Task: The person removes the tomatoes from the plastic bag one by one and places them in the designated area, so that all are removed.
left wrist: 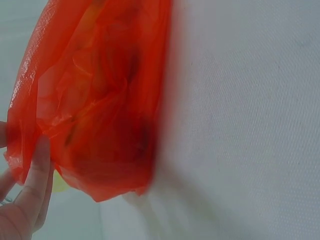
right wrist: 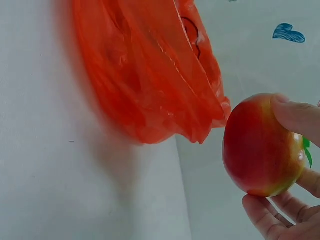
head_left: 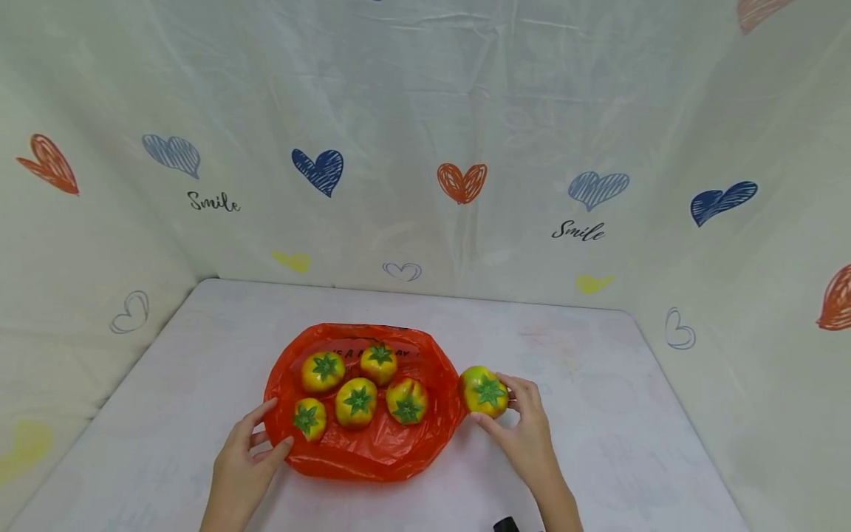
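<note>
A red plastic bag point(head_left: 372, 458) lies open on the table, its mouth spread wide. Inside it sit several shiny yellow-red tomatoes point(head_left: 355, 403) with green star-shaped leaf tops. At the bag's left rim, my left hand point(head_left: 247, 451) pinches the thin plastic between thumb and fingers; the left wrist view shows fingers point(left wrist: 35, 185) against the crumpled film. Just outside the right rim, my right hand point(head_left: 525, 428) holds another tomato point(head_left: 484, 391), green-yellow on top. In the right wrist view that tomato point(right wrist: 262, 145) shows a red underside, raised beside the bag, with thumb and fingertips around it.
The white table point(head_left: 585, 369) extends around the bag. A small black object point(head_left: 506, 524) shows at the bottom edge, near my right forearm. Behind and at both sides hangs a pale curtain point(head_left: 399, 96) printed with hearts and "Smile".
</note>
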`<state>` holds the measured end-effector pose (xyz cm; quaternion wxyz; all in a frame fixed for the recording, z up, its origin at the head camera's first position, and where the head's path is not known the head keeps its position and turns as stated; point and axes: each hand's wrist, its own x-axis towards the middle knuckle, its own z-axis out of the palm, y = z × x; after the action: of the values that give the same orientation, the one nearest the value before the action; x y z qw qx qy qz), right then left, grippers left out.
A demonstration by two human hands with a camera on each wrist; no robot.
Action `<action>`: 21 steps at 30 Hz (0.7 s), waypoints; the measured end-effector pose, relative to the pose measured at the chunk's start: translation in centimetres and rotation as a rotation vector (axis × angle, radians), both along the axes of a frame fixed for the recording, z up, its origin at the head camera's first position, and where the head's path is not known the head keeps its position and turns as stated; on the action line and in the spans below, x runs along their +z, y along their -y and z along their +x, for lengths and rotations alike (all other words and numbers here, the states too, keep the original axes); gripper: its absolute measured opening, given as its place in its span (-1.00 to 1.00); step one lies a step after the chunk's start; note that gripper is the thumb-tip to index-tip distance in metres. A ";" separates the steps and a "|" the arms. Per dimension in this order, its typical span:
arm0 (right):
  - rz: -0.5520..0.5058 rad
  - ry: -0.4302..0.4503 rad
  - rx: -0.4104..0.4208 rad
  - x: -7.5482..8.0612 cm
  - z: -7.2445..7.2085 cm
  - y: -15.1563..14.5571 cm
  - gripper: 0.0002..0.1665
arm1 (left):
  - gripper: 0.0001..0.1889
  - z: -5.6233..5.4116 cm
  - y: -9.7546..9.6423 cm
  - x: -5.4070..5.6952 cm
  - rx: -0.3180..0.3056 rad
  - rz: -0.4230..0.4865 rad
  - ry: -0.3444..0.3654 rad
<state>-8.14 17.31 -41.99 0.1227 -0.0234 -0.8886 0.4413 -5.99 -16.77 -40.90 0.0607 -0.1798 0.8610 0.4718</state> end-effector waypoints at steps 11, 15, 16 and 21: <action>-0.007 -0.008 -0.037 -1.3 -0.5 -1.2 -0.22 | -0.32 -0.1 0.1 -0.1 0.010 0.001 0.014; -0.013 0.014 -0.049 -2.0 -0.7 -1.6 -0.22 | -0.32 -0.1 0.0 -0.2 0.021 0.008 0.019; -0.017 0.019 -0.053 -2.1 -0.7 -1.7 -0.21 | -0.32 -0.1 0.0 -0.2 0.022 0.008 0.020; -0.025 0.046 -0.073 -2.9 -1.0 -2.0 -0.22 | -0.32 -0.2 0.0 -0.1 0.021 0.008 0.026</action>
<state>-9.18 19.33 -44.92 0.1178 -0.0675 -0.8842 0.4469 -6.14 -16.81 -41.02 0.0677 -0.1950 0.8564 0.4733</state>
